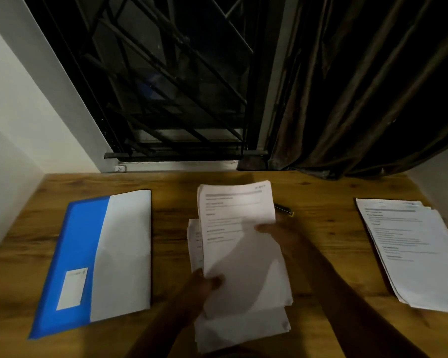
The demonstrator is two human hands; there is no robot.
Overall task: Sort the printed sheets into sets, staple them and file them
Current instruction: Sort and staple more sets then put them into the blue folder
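A set of printed sheets (233,215) is lifted at the middle of the wooden table (171,202). My left hand (204,282) pinches its lower left corner and my right hand (272,229) grips its right edge. Beneath it lies a loose pile of printed sheets (241,329). A blue and white file folder (96,254) lies shut on the left. Another stack of printed sheets (414,251) lies fanned at the right edge. A small dark stapler (285,210) shows partly behind the held sheets.
A barred window (166,86) and a dark curtain (360,99) rise behind the table's far edge. White walls close in on the left and right sides.
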